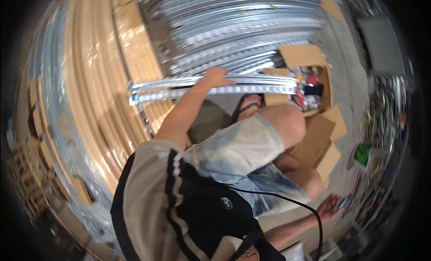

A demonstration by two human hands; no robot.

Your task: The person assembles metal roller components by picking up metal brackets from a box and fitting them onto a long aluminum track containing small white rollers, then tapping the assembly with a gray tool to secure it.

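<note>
My left hand (217,77) reaches forward and is closed on a pair of long galvanised metal rails (260,89), the nearer one punched with a row of slots. Their left ends rest over a long wrapped tan bundle, and their right ends reach the open cardboard box (330,88). Inside that box lie small bagged parts, some red, and a black item. Low on the right, my right hand (330,209) is held out to the side. Its fingers are closed round a small blue-grey object (340,205), too small to make out.
Stacked metal profiles (242,23) fill the far side. Plastic-wrapped tan lengths (96,81) run along the left. An opened brown carton (314,137) lies by my knee. More metal pieces (388,126) line the right edge, near a green packet (361,154). A black cable (287,196) crosses my lap.
</note>
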